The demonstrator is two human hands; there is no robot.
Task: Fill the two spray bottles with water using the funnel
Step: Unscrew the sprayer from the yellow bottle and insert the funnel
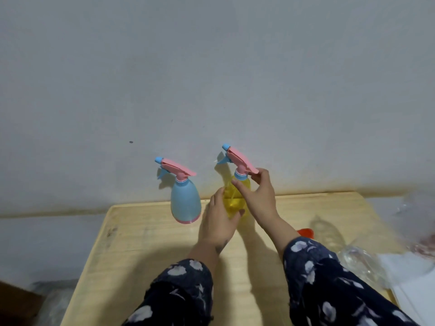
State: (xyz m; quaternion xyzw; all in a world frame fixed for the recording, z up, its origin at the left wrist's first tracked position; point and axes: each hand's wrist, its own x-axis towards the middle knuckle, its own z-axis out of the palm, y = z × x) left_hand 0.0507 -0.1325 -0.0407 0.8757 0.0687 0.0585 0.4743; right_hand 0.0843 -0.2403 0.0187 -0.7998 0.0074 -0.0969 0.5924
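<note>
Two spray bottles stand at the far edge of a wooden table (146, 250). The blue spray bottle (185, 203) is on the left, upright, with a pink trigger head. Right of it is the yellow spray bottle (235, 201), also with a pink head. My left hand (217, 222) grips the yellow bottle's lower body. My right hand (259, 196) holds its pink spray head at the neck, thumb and fingers around it. A red funnel (305, 232) peeks out behind my right forearm, mostly hidden.
A clear plastic water bottle (360, 262) lies on the table at the right, beside white paper (409, 276) and crinkled plastic wrap (416, 208). A grey wall rises directly behind the table. The floor drops away on the left.
</note>
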